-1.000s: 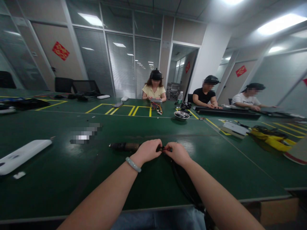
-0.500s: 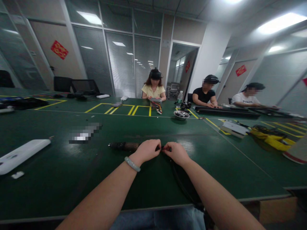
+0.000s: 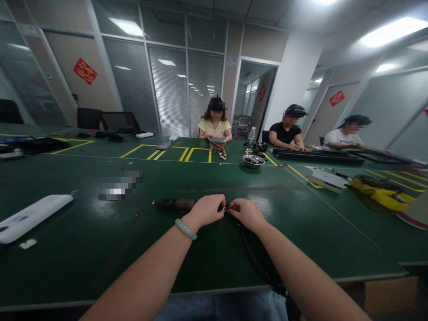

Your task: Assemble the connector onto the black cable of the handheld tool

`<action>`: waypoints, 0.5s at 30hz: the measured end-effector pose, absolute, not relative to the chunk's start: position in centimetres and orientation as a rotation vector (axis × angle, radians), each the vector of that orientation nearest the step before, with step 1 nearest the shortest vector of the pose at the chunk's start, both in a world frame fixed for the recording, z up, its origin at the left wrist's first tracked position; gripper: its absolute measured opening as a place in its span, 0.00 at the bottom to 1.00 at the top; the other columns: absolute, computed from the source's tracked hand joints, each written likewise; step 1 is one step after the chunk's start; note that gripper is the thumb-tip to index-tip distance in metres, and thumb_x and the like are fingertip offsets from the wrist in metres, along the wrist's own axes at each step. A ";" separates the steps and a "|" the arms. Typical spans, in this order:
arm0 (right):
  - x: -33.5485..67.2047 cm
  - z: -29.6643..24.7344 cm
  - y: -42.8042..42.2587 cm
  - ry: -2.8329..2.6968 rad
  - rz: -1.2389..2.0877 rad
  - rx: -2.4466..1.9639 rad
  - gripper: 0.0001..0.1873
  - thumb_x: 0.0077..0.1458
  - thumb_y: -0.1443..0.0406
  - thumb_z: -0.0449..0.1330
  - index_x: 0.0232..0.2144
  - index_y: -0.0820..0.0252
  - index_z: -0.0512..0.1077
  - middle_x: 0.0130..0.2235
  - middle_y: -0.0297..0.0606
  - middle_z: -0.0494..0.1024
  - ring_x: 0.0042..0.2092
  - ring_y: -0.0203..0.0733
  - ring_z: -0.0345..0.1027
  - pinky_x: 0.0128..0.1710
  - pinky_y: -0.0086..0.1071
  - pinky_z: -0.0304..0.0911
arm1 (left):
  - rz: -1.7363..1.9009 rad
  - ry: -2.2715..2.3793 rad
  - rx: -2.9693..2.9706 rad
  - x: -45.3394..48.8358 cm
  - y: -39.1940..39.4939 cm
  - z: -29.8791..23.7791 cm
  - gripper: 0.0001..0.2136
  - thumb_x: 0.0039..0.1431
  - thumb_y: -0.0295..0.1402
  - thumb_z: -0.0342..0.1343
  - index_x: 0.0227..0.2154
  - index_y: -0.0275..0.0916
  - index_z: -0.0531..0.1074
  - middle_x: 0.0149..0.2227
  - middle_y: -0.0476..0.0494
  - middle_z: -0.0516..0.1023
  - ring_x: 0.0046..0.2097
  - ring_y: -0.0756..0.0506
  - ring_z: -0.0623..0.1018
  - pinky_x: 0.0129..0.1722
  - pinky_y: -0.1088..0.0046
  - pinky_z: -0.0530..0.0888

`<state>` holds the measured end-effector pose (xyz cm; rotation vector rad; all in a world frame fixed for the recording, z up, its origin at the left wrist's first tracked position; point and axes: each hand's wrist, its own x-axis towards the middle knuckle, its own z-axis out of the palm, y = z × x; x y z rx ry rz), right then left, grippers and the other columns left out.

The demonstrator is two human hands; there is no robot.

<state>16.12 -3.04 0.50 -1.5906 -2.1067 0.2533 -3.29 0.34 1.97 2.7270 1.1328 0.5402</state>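
Note:
A dark, slim electric screwdriver (image 3: 172, 204) lies on the green table with its silver tip pointing left. My left hand (image 3: 207, 208), a pale bracelet on its wrist, is closed over the tool's right end. Its thumb and fingertips pinch close to a small shiny metal bit (image 3: 224, 208). Just to the right, my right hand (image 3: 246, 214) is closed in a pinch on the end of a black cable (image 3: 249, 249). That cable curves down past the table's front edge. The fingertips of both hands almost meet, and they hide how cable and tool join.
To the left lie a long white device (image 3: 36, 217) and a small white piece (image 3: 28, 244). A metal bowl (image 3: 253, 165) of dark parts stands ahead. A white box (image 3: 329, 179) and a yellow bundle (image 3: 377, 196) lie right. Several people sit across the table.
The view has shifted very slightly. Both hands keep nearly the same pose at the tool's end, and the shiny metal bit shows a little more clearly between the fingertips.

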 end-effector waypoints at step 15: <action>16.2 0.1 -2.7 -2.090 0.282 -1.616 0.07 0.53 0.59 0.62 0.33 0.53 0.77 0.33 0.32 0.78 0.34 0.38 0.69 0.33 0.29 0.56 | 0.517 1.163 2.754 -3.1 0.5 1.5 0.05 0.55 0.33 0.55 0.36 0.43 0.69 0.38 0.48 0.76 0.41 0.44 0.75 0.39 0.70 0.68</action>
